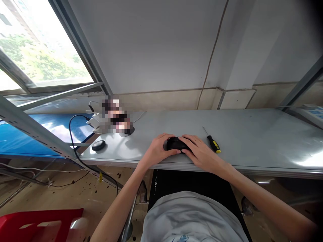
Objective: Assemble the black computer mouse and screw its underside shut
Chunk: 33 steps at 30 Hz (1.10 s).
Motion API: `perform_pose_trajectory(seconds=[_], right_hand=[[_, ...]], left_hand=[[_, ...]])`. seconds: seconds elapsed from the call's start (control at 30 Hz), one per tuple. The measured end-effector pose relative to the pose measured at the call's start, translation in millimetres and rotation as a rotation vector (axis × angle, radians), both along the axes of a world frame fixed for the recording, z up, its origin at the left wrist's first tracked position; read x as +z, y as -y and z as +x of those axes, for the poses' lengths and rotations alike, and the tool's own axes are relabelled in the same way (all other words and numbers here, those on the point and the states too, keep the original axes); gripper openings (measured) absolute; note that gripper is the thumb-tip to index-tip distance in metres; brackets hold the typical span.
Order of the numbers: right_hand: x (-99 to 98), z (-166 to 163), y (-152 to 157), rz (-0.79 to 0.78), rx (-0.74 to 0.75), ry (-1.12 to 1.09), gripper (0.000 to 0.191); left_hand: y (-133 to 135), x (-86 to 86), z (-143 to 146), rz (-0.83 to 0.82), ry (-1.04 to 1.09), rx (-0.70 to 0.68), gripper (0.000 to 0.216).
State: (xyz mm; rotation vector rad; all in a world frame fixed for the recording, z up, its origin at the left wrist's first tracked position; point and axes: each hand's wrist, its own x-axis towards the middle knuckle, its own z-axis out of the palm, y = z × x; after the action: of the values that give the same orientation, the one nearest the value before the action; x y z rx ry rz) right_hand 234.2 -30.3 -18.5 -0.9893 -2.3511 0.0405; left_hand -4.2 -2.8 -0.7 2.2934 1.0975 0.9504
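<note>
A black computer mouse (pixel 176 144) lies on its side of the grey tabletop nearest me, held between both hands. Curled round its left end is my left hand (pixel 159 148), with the thumb along the near edge. From the other side my right hand (pixel 198 150) grips it, fingers over the top and thumb at the near edge. The thumbs almost meet, and the fingers cover much of the mouse. To the right of my right hand rests a black and yellow screwdriver (pixel 214 144), its thin shaft pointing away from me.
A small black rounded object (pixel 98 145) sits at the table's left end, near a white power adapter (pixel 94 121) with a black cable (pixel 72 134). A blurred patch hides something behind it. Metal shelf posts (pixel 37 127) stand left. A red stool (pixel 45 222) is below.
</note>
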Motion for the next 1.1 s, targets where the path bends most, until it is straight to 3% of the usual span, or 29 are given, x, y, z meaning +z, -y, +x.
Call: perform_pose_trajectory(seconds=[0.33,0.7,1.1], right_hand=[[0.7,4.1,-8.9,-0.031,0.013,-0.084,0.046],[-2.1,7.1,-6.1,0.037,0.062,-0.069,0.045],[-6.0,8.4,-6.7,-0.026,0.056,-0.07,0.046]], left_hand=[[-1.9,-0.6,-0.9,-0.002,-0.001,-0.036,0.054],[-2.9,-1.9,-0.6,-0.012,-0.011,-0.09,0.051],[-4.0,-2.4,-3.1,-0.047,-0.007,-0.11,0.05]])
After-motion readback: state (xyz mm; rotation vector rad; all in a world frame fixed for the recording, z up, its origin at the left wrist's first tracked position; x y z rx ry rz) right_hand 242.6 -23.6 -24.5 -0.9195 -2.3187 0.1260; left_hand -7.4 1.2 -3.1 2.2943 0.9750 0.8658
